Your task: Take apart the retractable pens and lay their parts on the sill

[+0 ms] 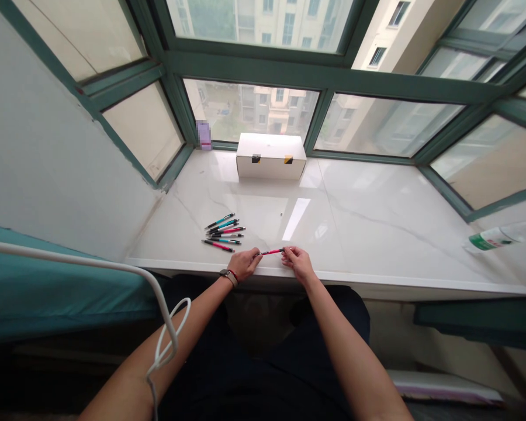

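Between my two hands a red-and-black pen (pixel 272 252) is stretched level, just above the front part of the white marble-look sill (pixel 377 234). My left hand (pixel 244 264), with a watch on its wrist, pinches one end of it. The other end sits in the fingertips of my right hand (pixel 298 263). Left of the held pen lies a loose pile of several pens (pixel 223 234) in teal, red, black and silver, pointing roughly the same way. A tiny dark speck (pixel 281 214) rests on the sill beyond my hands.
A white box (pixel 270 156) with black and yellow tabs stands against the window. In the back left corner is a small purple pack (pixel 204 135). A clear bottle with a green label (pixel 493 238) lies at the right. A white tube with cable (pixel 153 280) crosses near my left arm.
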`<state>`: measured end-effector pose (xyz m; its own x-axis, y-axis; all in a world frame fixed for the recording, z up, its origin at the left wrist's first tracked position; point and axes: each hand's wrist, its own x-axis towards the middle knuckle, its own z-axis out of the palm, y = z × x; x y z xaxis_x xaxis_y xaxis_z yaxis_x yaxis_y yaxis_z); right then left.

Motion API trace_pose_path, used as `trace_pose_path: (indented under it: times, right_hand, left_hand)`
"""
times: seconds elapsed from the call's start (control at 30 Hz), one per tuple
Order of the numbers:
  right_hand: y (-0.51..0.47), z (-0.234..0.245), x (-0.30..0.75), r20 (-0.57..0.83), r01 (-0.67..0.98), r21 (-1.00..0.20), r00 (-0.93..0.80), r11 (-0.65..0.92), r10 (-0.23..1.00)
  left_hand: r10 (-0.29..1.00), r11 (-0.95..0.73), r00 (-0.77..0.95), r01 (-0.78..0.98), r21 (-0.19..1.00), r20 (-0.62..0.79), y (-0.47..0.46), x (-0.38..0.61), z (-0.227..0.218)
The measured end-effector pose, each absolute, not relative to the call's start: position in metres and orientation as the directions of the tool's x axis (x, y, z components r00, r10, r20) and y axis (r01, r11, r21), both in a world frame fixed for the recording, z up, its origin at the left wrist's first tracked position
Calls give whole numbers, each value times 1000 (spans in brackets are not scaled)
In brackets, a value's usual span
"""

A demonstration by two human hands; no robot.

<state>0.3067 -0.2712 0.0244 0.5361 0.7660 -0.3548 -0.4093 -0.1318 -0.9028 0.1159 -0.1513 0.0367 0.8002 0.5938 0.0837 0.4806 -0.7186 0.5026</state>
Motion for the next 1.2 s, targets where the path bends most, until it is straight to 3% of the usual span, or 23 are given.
trace_pose_path:
  times: [0.3, 0.53, 0.73, 0.97, 1.1, 1.2]
  right_hand:
    - [-277, 25, 307, -278, -309, -938, 403, -156, 872]
    - [-276, 27, 310, -310, -206, -946, 354, -250, 882]
    - [-275, 22, 307, -286, -206, -954, 394, -219, 873]
    - [-275, 17, 303, -241, -222, -962, 431, -156, 870]
    - [-276, 16, 301, -199, -169, -977, 469, -133, 861]
    - [-276, 19, 300, -193, -144, -979, 463, -142, 865]
  left_hand:
    - [635, -550, 771, 417, 724, 38, -139, 113, 38]
    - [644, -521, 765, 405, 751, 34, -140, 113, 39]
    - [638, -495, 770, 381, 781, 29, -136, 115, 37]
    - [548, -198, 825, 286, 938, -136, -125, 120, 37]
    - [501, -31, 840, 257, 966, -207, -122, 121, 37]
    - [509, -2, 835, 243, 970, -209, -122, 121, 35]
